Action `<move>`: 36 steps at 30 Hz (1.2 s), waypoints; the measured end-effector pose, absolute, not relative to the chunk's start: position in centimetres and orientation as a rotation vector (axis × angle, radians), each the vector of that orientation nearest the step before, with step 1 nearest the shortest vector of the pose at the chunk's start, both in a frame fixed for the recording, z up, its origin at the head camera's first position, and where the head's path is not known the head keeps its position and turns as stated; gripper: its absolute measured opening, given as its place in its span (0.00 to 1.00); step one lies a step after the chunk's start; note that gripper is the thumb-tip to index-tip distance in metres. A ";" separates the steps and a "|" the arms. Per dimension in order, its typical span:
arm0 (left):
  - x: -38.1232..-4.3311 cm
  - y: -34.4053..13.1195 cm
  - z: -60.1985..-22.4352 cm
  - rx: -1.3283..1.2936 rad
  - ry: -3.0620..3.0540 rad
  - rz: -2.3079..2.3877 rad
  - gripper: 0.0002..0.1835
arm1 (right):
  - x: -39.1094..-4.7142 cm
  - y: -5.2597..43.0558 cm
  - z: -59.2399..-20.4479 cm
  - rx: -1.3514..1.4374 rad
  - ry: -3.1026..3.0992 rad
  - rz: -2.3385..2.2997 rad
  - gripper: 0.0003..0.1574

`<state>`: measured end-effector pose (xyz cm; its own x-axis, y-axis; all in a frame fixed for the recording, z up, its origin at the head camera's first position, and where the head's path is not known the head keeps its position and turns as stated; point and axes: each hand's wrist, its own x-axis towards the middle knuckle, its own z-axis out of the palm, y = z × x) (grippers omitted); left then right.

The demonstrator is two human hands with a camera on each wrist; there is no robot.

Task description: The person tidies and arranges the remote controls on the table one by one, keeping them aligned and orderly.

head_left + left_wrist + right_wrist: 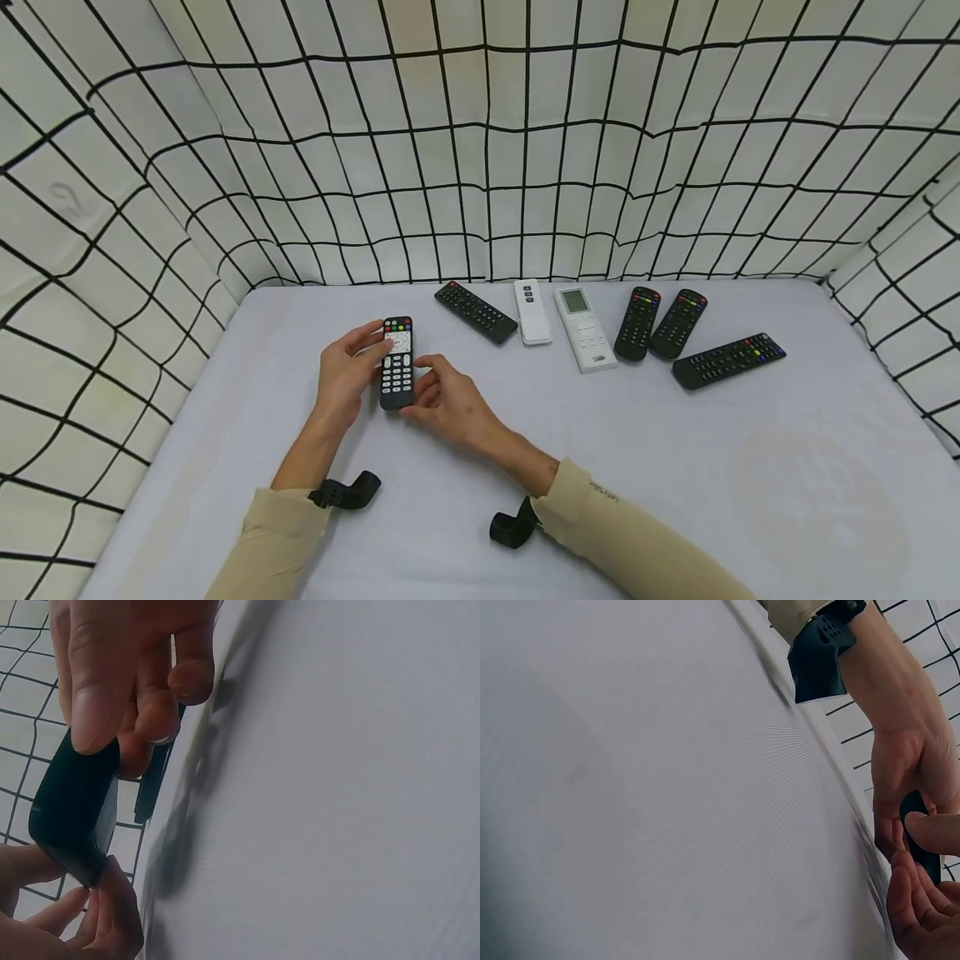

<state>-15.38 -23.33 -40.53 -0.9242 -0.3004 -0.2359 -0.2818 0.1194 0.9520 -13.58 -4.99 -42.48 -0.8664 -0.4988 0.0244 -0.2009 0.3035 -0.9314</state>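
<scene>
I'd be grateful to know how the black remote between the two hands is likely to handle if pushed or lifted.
The black remote is probably stiff, since its case looks straight between the left hand and right hand. Its long, flat shape should make it slide rather than roll. The smooth-looking casing might feel slightly slippery.

Both forearms (303, 457) angle inward, the hands, left hand (345, 375) and right hand (456, 408), close together with fingers (433, 362) bent.

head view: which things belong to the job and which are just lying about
Likely the job: held black remote

Seemingly idle: small white remote, white remote with screen, black remote left of them, two neighbouring black remotes, rightmost black remote
</scene>
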 end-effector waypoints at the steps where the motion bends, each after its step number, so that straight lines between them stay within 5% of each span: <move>1: -15.5 -23.3 -40.6 0.610 -2.334 -1.979 0.27 | -13.6 -5.1 -42.5 -0.633 2.301 -1.591 0.42; 36: -14.9 -25.2 -40.7 0.602 -2.489 -1.788 0.27 | -13.7 -8.3 -42.4 -0.605 2.367 -1.468 0.46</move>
